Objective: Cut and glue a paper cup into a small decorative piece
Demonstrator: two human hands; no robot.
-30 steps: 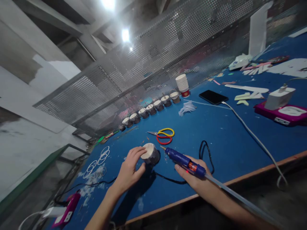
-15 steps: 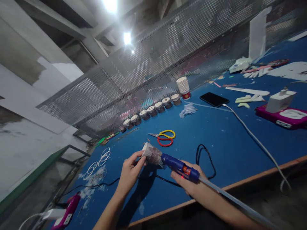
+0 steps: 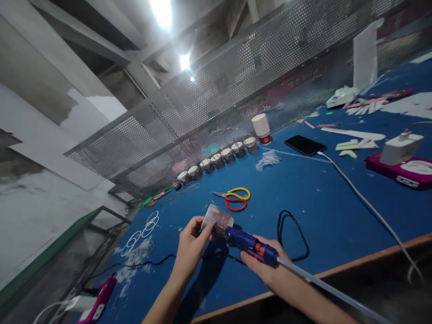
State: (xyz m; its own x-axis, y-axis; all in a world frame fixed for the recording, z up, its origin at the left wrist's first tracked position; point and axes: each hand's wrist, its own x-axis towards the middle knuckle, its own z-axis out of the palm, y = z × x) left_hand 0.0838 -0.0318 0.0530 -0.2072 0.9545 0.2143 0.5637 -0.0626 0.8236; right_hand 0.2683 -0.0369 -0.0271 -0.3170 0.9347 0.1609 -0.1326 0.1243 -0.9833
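Note:
A paper cup (image 3: 220,218), its side wrapped in brownish cord-like material, lies tilted in my left hand (image 3: 193,240), thumb and fingers closed around its end. My right hand (image 3: 266,258) is wrapped around a blue hot glue gun (image 3: 249,241), whose nozzle end is at the lower edge of the cup. A long translucent glue stick (image 3: 313,274) sticks out of the gun's back, and a small red light glows on its side. Just beyond the cup rest scissors (image 3: 234,198) with one yellow and one red handle.
Several wrapped cups (image 3: 218,159) line the back of the blue table (image 3: 270,193), beside a stack of paper cups (image 3: 261,127). A phone (image 3: 305,145), a magenta power strip (image 3: 398,168) and scraps lie right. White rings (image 3: 150,224) lie left. A black cord (image 3: 293,213) loops near my right hand.
The cup has turned in my left hand, showing more of its wrapped side. The glue gun's nozzle has shifted to the cup's lower edge. The whole view has moved slightly.

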